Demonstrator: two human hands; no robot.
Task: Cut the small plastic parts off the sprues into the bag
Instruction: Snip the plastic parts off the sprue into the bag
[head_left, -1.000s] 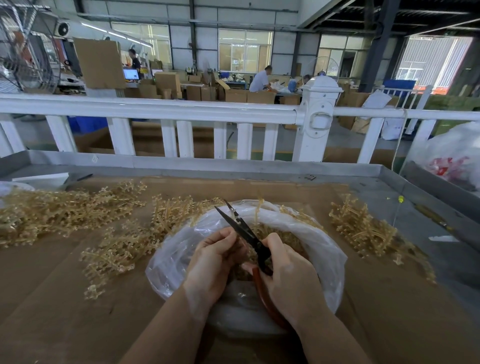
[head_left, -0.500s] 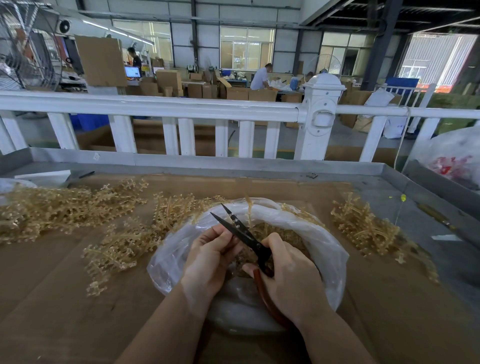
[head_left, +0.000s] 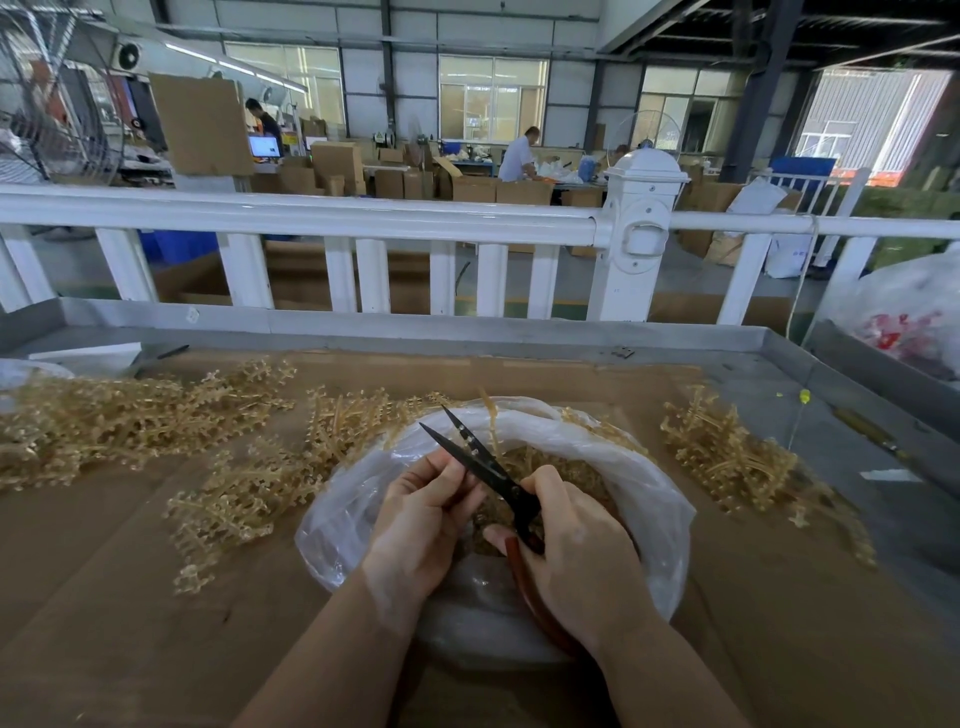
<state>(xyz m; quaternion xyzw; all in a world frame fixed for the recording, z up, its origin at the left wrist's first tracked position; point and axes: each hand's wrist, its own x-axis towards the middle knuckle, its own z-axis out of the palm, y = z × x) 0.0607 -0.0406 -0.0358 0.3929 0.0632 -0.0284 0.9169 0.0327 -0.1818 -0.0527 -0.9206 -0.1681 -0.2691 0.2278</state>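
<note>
Head view: mid-task. Right hand gripping scissors, blades apart. Left hand pinching something hidden, over clear plastic bag near centre, part-filled. Uncut sprues heaped far left, more at right.

metal table, cardboard sheet on it; sprues, bag atop.
</note>
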